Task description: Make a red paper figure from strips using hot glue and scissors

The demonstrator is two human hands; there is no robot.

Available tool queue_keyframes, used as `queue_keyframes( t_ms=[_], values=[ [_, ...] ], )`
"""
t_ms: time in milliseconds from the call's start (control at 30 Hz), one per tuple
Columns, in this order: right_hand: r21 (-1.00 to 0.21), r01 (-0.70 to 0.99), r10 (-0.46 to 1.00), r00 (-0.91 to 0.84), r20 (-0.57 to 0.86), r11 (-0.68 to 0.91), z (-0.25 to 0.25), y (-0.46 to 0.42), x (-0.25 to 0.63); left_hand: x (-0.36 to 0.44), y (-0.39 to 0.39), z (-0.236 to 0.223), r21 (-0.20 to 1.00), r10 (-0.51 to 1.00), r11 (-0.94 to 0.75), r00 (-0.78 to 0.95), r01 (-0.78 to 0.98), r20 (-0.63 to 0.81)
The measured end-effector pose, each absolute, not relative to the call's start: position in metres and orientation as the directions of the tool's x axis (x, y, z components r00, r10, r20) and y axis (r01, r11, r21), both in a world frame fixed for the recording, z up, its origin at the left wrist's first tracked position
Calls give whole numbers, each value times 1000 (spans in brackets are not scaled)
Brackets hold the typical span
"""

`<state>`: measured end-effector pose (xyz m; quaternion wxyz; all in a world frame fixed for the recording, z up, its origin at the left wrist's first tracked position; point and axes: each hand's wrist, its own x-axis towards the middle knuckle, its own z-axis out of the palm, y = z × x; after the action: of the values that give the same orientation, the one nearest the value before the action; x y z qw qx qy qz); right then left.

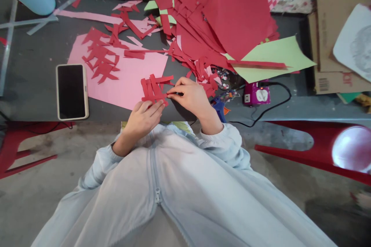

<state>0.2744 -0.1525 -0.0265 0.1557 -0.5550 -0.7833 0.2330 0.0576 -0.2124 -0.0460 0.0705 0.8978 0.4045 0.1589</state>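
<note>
Red paper strips (151, 87), crossed over one another like a weave, lie at the table's front edge, partly on a pink paper sheet (127, 75). My left hand (147, 115) rests flat on their lower edge, fingers stretched out. At their right end, my right hand (189, 94) pinches the tip of a red strip between thumb and fingertips. Farther up the pink sheet sits a group of finished-looking red woven pieces (101, 56) with pointed ends. Loose red strips (135, 54) are just above my hands.
A phone (72, 92) lies at left. Red paper sheets (234, 15) and a green sheet (269, 56) spread across the back. Right of my hands are a blue glue gun (219, 109) and a purple power box (256, 93) with a black cable. Cardboard (333, 34) lies far right.
</note>
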Motion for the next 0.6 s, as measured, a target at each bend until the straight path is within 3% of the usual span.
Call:
queue_keyframes(
  t_ms=[300, 600],
  values=[
    [-488, 823, 953, -297, 65, 290, -34, -146, 269, 56, -211, -46, 163, 711, -699, 653, 696, 261],
    [-444, 868, 975, -208, 78, 221, -35, -146, 263, 55, -211, -44, 149, 693, -716, 668, 682, 273]
  ],
)
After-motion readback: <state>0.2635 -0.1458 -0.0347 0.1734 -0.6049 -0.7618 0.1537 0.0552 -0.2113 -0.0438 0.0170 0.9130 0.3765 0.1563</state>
